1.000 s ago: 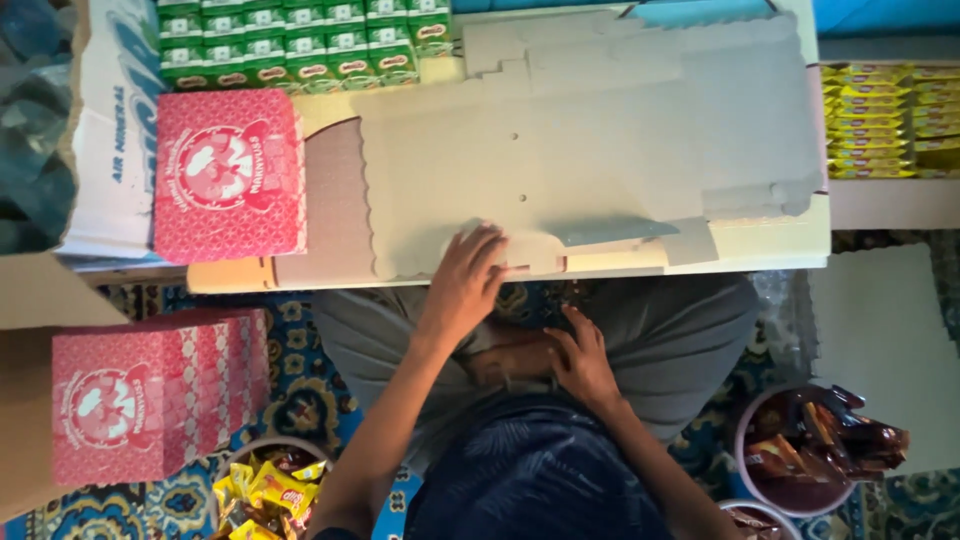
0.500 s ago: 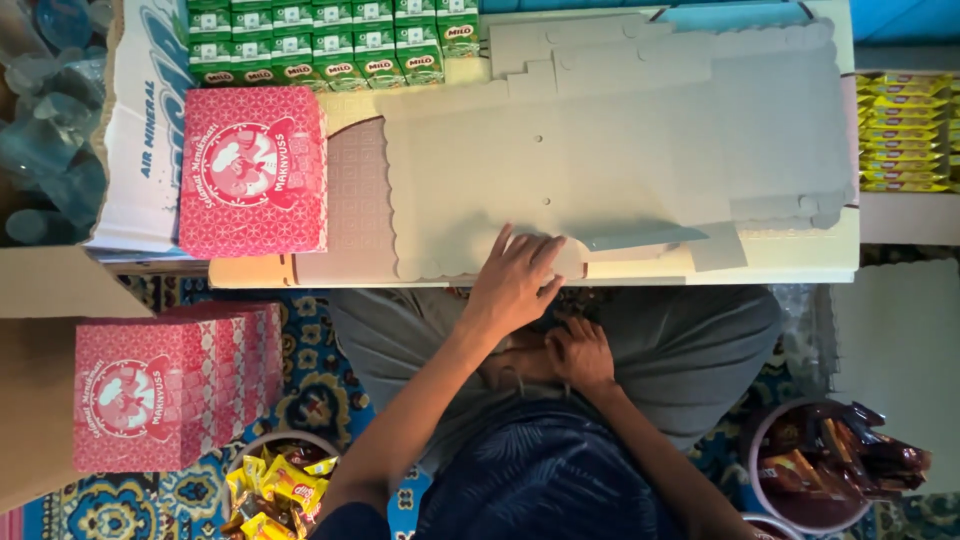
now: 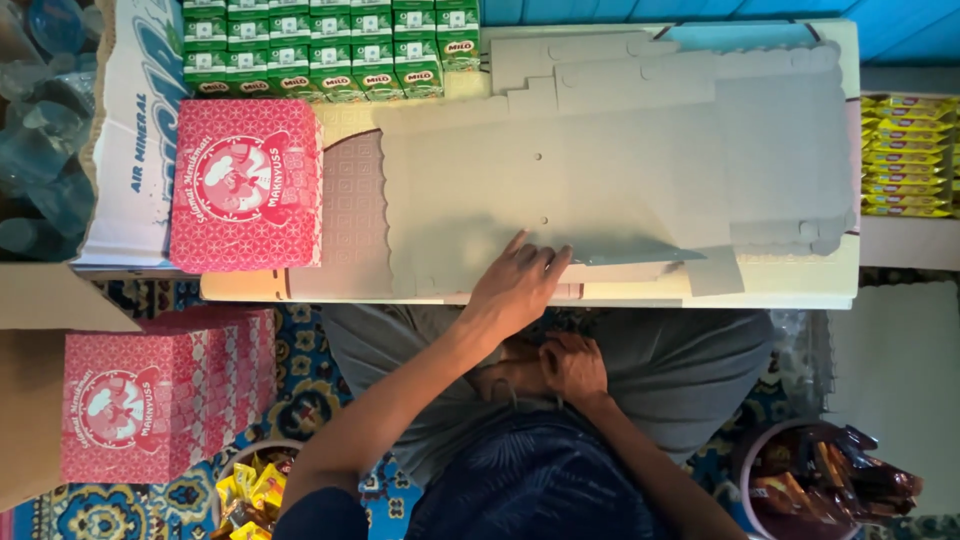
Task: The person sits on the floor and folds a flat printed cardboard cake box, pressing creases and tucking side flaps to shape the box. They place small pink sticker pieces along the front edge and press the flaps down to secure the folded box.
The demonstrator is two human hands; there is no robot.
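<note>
My left hand lies flat, fingers spread, on the near edge of a stack of grey flat cardboard box blanks spread over a low white table. In my lap, my right hand is curled into a loose fist; whether it holds anything is hidden. A folded pink patterned box sits on the table's left end, beside the blanks.
Green drink cartons line the table's far left. Clear water cups fill an open carton at left. More pink boxes stand on the floor left. Yellow snack packets sit right; bowls of snacks lie near my knees.
My left hand has slid a little up and right over the edge of the blanks. The view has shifted slightly; my right hand stays in my lap.
</note>
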